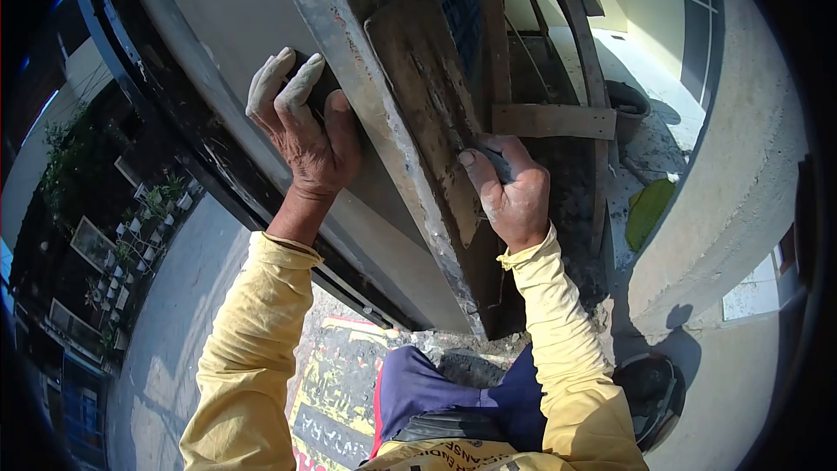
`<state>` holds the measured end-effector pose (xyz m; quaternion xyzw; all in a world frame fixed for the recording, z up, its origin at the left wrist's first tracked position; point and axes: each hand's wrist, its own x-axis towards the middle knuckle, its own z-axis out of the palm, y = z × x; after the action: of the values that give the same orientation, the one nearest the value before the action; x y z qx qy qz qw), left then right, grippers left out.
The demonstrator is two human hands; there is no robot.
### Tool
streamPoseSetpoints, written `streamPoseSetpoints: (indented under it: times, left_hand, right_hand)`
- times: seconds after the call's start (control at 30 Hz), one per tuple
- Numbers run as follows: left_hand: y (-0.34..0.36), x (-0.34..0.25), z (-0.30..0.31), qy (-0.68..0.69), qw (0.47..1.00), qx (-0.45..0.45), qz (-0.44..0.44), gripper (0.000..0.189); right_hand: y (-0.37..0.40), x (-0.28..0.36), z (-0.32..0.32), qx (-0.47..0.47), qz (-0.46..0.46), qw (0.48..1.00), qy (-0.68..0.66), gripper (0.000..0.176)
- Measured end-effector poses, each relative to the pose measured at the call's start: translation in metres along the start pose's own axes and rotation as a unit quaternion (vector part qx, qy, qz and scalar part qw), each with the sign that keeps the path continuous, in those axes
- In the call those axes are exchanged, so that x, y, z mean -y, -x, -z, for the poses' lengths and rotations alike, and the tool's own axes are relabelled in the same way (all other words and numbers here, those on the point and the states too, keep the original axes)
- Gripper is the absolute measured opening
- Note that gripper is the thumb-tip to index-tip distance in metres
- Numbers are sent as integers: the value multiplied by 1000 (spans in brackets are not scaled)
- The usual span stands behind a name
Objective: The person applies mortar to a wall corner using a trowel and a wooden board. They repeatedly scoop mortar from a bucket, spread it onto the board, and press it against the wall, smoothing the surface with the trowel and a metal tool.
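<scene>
My right hand [514, 192] is closed round the handle of a plastering trowel [414, 70]. The trowel's long, brown, stained blade lies along the narrow wet-looking face of a wall end. A long grey straightedge [384, 113], spotted with mortar, runs down the corner beside the blade. My left hand [305, 126] is at the smooth grey wall [218, 9] left of the straightedge, fingers apart and fingertips coated with grey mortar. A dark patch, perhaps its shadow, shows behind those fingers.
A wooden frame with a short crosspiece [554, 120] stands right of the wall end. Farther right are a bucket [628, 105] and a curved concrete wall [732, 183]. Another dark bucket [649, 392] is near my right elbow. A printed sack [340, 392] lies by my legs.
</scene>
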<state>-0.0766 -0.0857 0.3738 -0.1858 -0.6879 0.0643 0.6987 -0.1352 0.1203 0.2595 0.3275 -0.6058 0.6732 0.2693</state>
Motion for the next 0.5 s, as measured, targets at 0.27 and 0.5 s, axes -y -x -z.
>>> streamPoseSetpoints:
  times: [0.27, 0.5]
  left_hand:
    - [1, 1, 0, -20, 1000, 8, -10, 36]
    - [0, 2, -1, -11, 1000, -2, -10, 36]
  right_hand:
    - [-41, -68, -6, -14, -57, 993, 105, 42]
    - [139, -175, 18, 61, -432, 895, 96, 48]
